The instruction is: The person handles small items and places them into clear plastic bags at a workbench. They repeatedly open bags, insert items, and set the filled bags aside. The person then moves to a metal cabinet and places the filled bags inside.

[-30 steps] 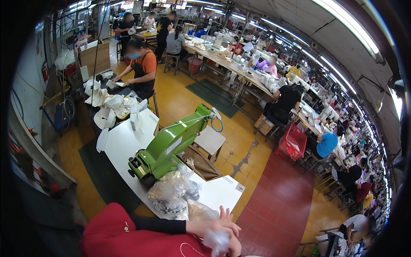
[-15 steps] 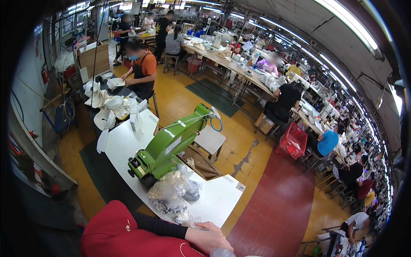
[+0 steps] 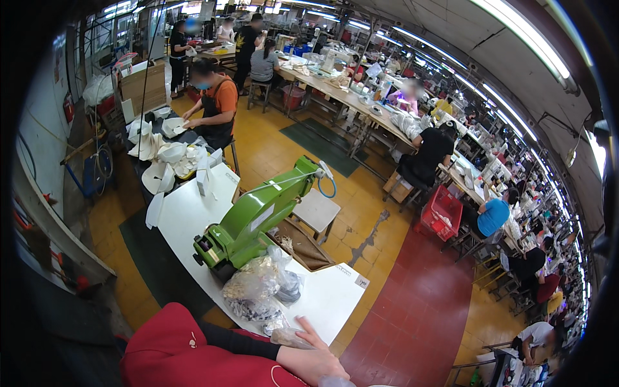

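Observation:
My left hand [image 3: 317,362] is at the near edge of the white table [image 3: 338,293], its arm in a dark sleeve coming from the left. Two visible fingers stretch up and slightly apart over the tabletop. A small clear plastic bag [image 3: 288,337] lies between these fingers and my wrist. Part of another clear bag [image 3: 334,381] shows below the hand at the lower edge, and I cannot tell whether the hand touches it. Just beyond are large clear bags of small pale and dark pieces [image 3: 253,284]. My right hand is out of the picture.
A green press machine [image 3: 258,216] stands on the table beside a brown tray [image 3: 306,248]. Pale cup-shaped pieces [image 3: 171,155] are heaped at the far left, where a person in orange [image 3: 224,98] works. A stool [image 3: 316,211] and red crate [image 3: 442,211] stand beyond.
My left hand's fingers have lifted and straightened from their bent position over the small bag. The machine and large bags stay put. A person at the far left now stands more upright.

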`<act>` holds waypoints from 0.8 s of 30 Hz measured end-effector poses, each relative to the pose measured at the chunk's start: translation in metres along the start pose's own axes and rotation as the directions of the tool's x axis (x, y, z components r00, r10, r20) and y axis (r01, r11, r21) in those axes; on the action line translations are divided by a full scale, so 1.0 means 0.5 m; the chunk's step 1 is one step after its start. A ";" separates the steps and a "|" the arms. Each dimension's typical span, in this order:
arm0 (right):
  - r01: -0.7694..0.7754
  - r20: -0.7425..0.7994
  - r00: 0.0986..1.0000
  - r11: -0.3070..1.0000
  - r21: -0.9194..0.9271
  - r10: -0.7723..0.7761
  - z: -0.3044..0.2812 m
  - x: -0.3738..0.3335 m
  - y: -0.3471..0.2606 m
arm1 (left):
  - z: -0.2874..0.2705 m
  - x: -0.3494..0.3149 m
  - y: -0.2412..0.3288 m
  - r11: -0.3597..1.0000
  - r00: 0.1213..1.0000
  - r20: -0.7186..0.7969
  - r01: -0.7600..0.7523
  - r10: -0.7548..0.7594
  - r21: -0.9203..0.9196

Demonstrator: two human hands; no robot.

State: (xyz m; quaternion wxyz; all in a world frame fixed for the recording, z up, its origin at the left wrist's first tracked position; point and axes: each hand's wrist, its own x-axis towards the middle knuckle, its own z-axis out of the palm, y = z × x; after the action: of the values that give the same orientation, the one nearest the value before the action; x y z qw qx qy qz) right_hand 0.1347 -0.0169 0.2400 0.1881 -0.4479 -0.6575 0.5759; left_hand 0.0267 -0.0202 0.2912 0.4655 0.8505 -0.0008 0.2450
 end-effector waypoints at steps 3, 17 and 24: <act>-0.005 0.003 1.000 1.000 -0.004 0.005 -0.001 0.000 -0.001 | -0.006 -0.002 0.001 1.000 1.000 -0.012 -0.006 0.006 -0.026; 0.225 0.060 0.965 0.919 0.324 -0.257 -0.086 -0.077 -0.078 | -0.177 0.001 0.036 0.682 0.910 -0.036 -0.335 0.413 -0.650; 0.074 -0.156 0.985 0.649 0.757 0.070 -0.064 -0.012 -0.017 | -0.258 0.006 0.049 -0.019 0.388 -0.194 -0.411 0.901 -0.912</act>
State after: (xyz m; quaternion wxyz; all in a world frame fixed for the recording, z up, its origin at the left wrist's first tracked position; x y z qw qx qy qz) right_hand 0.1591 -0.0026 0.2582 0.4146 -0.3748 -0.3377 0.7574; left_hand -0.0298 0.0685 0.3696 0.6185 0.3801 -0.6613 0.1888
